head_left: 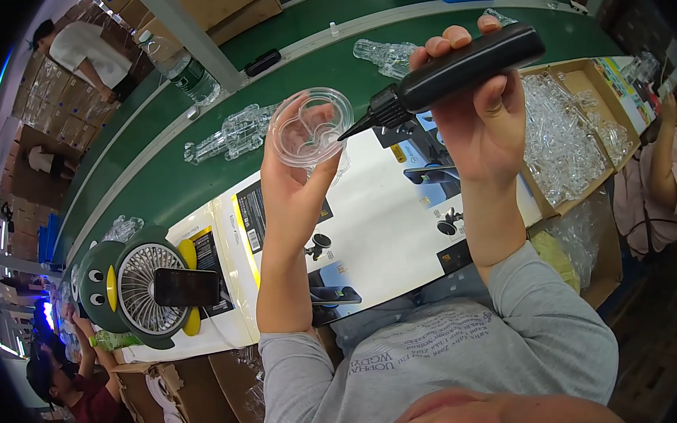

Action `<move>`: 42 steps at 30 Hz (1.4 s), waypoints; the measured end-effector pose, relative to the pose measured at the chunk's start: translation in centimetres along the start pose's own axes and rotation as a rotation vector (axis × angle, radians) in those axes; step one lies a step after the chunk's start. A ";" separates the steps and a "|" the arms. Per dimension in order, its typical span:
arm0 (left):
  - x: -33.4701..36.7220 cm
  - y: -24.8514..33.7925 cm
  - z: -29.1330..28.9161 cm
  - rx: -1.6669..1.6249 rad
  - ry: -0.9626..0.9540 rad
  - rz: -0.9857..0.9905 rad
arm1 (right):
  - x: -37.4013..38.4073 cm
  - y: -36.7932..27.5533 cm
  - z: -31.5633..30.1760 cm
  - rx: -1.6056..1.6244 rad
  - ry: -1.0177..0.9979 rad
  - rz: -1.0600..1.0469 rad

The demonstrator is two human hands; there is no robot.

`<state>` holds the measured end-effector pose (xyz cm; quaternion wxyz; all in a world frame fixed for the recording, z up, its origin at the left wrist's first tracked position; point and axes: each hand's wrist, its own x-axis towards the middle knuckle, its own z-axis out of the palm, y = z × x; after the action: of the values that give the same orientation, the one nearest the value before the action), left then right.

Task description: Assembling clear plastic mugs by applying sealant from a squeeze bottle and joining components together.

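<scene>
My left hand (296,195) is closed round a clear round plastic piece (290,148), shaped like a shallow cup with rounded shapes inside, and tilts its open rim up. In my right hand (482,132) lies a black squeeze bottle (470,66) with a ribbed collar and a long thin nozzle. The fingers wrap it from above and the thumb from below. Its tip points down to the left and overlaps the right part of the clear piece; whether it touches cannot be made out. Both hands are above a printed cardboard sheet (380,240).
Clear plastic parts (229,134) lie on the green conveyor (296,79). At right stands a carton (615,110) of clear pieces. A penguin-shaped fan (110,289) and a phone (186,288) are at left. A water bottle (176,69) stands near a metal post. Other people work on both sides.
</scene>
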<state>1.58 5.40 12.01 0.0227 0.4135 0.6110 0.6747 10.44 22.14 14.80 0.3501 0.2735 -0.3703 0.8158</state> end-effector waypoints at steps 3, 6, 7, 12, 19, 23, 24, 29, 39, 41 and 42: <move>-0.1 0.3 0.0 -0.020 0.000 -0.019 | 0.1 -0.1 -0.2 0.018 0.021 0.011; -0.1 0.3 0.0 -0.040 0.003 -0.032 | 0.1 -0.1 -0.3 0.044 0.011 0.013; -0.1 0.3 0.0 -0.040 0.004 -0.034 | 0.1 -0.1 -0.3 0.050 0.003 0.017; -0.2 0.5 0.0 -0.060 0.004 -0.038 | 0.0 -0.1 -0.3 0.036 0.026 0.021; -0.3 0.3 -0.3 -0.058 0.000 -0.021 | 0.2 0.0 -0.5 0.039 0.029 0.002; -0.3 0.4 -0.2 -0.057 -0.003 -0.014 | 0.3 -0.2 -0.6 0.038 0.015 -0.005; -0.3 0.4 -0.2 -0.060 0.002 -0.018 | 0.3 -0.2 -0.6 0.040 0.013 -0.004; -0.3 0.1 -0.4 -0.089 -0.010 0.004 | 0.4 -0.1 -1.0 0.046 0.016 0.000; -0.5 0.6 -0.3 -0.078 -0.007 -0.004 | 0.2 -0.3 -1.3 0.083 0.019 -0.029; -0.5 0.3 -0.4 -0.082 -0.005 0.013 | 0.2 -0.2 -1.6 0.129 0.025 -0.049; -0.5 0.2 -0.5 -0.087 0.000 0.027 | 0.3 -0.1 -1.7 0.140 0.009 -0.053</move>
<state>1.71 4.70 11.94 0.0315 0.4203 0.5755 0.7008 10.01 23.69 14.05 0.3532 0.3036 -0.3032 0.8313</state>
